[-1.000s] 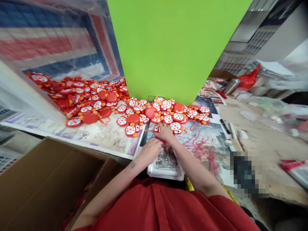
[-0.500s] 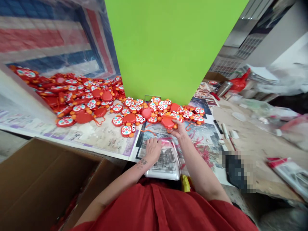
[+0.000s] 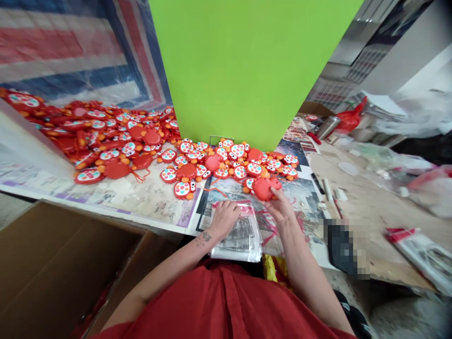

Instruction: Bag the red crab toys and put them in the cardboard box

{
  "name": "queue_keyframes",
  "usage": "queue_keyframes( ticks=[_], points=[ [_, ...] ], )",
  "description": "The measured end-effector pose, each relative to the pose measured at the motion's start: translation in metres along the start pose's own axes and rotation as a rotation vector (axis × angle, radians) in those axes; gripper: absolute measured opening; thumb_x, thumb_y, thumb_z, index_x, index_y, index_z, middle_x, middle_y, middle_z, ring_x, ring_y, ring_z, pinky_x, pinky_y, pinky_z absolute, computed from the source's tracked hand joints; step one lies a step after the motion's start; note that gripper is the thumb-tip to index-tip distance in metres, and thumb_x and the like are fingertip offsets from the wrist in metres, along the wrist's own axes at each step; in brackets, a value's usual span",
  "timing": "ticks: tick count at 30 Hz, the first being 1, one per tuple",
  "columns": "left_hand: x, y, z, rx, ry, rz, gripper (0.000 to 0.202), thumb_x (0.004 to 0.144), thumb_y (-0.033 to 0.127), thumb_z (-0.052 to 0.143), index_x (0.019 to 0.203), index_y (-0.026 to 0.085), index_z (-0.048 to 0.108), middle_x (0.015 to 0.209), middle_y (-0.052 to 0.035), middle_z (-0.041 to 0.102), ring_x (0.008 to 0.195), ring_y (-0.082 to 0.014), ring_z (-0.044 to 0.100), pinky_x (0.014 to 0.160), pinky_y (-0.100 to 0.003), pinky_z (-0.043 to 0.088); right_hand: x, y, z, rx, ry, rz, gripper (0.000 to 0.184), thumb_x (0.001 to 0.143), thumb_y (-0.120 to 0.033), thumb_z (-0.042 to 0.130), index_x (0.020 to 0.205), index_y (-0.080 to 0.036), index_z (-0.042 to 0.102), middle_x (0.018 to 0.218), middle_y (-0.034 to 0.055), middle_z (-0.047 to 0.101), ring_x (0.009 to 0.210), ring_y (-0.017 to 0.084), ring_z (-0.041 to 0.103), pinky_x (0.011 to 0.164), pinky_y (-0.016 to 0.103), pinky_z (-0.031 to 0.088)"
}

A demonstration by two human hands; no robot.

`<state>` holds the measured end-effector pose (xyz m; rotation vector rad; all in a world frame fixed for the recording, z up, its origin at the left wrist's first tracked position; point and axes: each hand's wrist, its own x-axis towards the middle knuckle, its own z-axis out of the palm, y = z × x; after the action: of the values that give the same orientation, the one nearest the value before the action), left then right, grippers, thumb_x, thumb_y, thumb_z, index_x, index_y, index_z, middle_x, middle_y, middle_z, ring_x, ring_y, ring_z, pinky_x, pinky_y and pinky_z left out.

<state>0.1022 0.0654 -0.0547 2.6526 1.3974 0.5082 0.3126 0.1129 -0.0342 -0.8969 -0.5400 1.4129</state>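
While the right hand lifts a toy, the left hand lies flat on a clear bag.

A green board fills 12 o'clock, a cardboard box sits at 7 o'clock, and a red carrier bag lies at 2 o'clock. Red crab toys heap across a printed sheet from 10 to 2 o'clock. The toy, its plain red back showing, sits at 12 o'clock from the clear bag, near but apart from it. The right hand's fingers wrap closely around it, holding it firmly. The left hand is open, palm down, pinning the clear bag without gripping it. The step in hand looks like bringing toy and bag together, so the moment seems to call for a steady bag and an open mouth.
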Motion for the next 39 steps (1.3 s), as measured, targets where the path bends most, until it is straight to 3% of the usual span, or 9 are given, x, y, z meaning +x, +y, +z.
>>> queue_keyframes(
  ticks=[3,7,11,17,23,28,31,35,39],
  points=[
    [-0.003,0.003,0.005,0.007,-0.062,-0.041,0.021,0.091,0.035,0.060,0.098,0.015,0.061,0.102,-0.0087,0.062,0.099,-0.0259,0.053,0.083,-0.039,0.040,-0.009,-0.001,0.000,-0.080,-0.070,0.046,0.044,0.062,-0.021,0.083,0.099,-0.027,0.061,0.099,-0.0018,0.073,0.085,0.017,0.069,0.075,0.032,0.059],
    [-0.011,0.004,0.007,0.059,-0.086,-0.156,0.022,0.089,0.032,0.062,0.100,0.013,0.061,0.105,-0.0115,0.061,0.100,-0.0285,0.053,0.085,-0.042,0.040,-0.015,-0.001,-0.001,-0.280,-0.076,-0.051,0.047,0.055,-0.019,0.087,0.095,-0.022,0.064,0.094,-0.0006,0.073,0.081,0.016,0.067,0.081,0.030,0.056],
    [-0.015,0.006,0.007,0.040,-0.074,-0.143,0.015,0.095,0.026,0.052,0.100,0.015,0.061,0.104,-0.0100,0.062,0.100,-0.0264,0.053,0.087,-0.042,0.040,-0.017,-0.005,-0.002,-0.391,-0.120,-0.158,0.039,0.064,-0.031,0.084,0.098,-0.022,0.066,0.097,0.0006,0.072,0.084,0.016,0.066,0.084,0.032,0.052],
    [-0.016,0.006,0.011,-0.016,-0.016,-0.145,0.024,0.096,0.036,0.049,0.106,0.018,0.061,0.108,-0.0080,0.064,0.102,-0.0261,0.055,0.085,-0.039,0.041,-0.023,-0.010,-0.004,-0.647,-0.312,-0.112,0.047,0.072,-0.040,0.080,0.114,-0.025,0.065,0.114,0.0034,0.068,0.102,0.021,0.062,0.091,0.035,0.050],
    [-0.019,0.003,0.013,-0.114,-0.047,-0.163,0.022,0.098,0.032,0.045,0.104,0.020,0.062,0.104,-0.0077,0.065,0.095,-0.0228,0.061,0.080,-0.034,0.044,-0.017,-0.001,0.001,-0.742,-0.321,-0.144,0.049,0.075,-0.046,0.076,0.116,-0.023,0.061,0.105,0.0040,0.069,0.094,0.021,0.063,0.086,0.036,0.052],
    [-0.020,0.002,0.014,-0.235,0.058,-0.357,0.042,0.094,0.034,0.055,0.133,0.017,0.048,0.106,-0.0092,0.068,0.099,-0.0238,0.062,0.084,-0.035,0.043,-0.020,-0.013,-0.003,-0.851,-0.420,-0.102,0.042,0.082,-0.047,0.069,0.116,-0.024,0.065,0.110,0.0040,0.069,0.098,0.021,0.062,0.086,0.034,0.051],
    [-0.019,0.002,0.014,-0.164,0.044,-0.240,0.029,0.097,0.033,0.050,0.119,0.018,0.059,0.104,-0.0093,0.067,0.101,-0.0254,0.059,0.091,-0.041,0.039,-0.019,-0.011,-0.005,-0.766,-0.367,-0.120,0.044,0.082,-0.048,0.069,0.118,-0.024,0.064,0.110,0.0043,0.068,0.095,0.020,0.063,0.083,0.032,0.052],
    [-0.021,0.002,0.013,-0.092,0.048,-0.087,0.024,0.098,0.034,0.045,0.106,0.022,0.066,0.099,-0.0064,0.066,0.098,-0.0245,0.055,0.094,-0.045,0.034,-0.011,0.010,-0.002,-0.708,-0.215,-0.256,0.046,0.082,-0.051,0.067,0.119,-0.024,0.060,0.114,0.0060,0.067,0.101,0.021,0.062,0.089,0.036,0.052],
    [-0.024,0.000,0.015,-0.126,0.077,-0.041,0.020,0.098,0.024,0.045,0.104,0.021,0.064,0.097,-0.0045,0.066,0.096,-0.0218,0.053,0.092,-0.041,0.034,-0.001,0.026,0.002,-0.847,-0.271,-0.250,0.053,0.082,-0.053,0.065,0.125,-0.023,0.061,0.120,0.0081,0.067,0.109,0.025,0.061,0.095,0.041,0.050]
  ],
)
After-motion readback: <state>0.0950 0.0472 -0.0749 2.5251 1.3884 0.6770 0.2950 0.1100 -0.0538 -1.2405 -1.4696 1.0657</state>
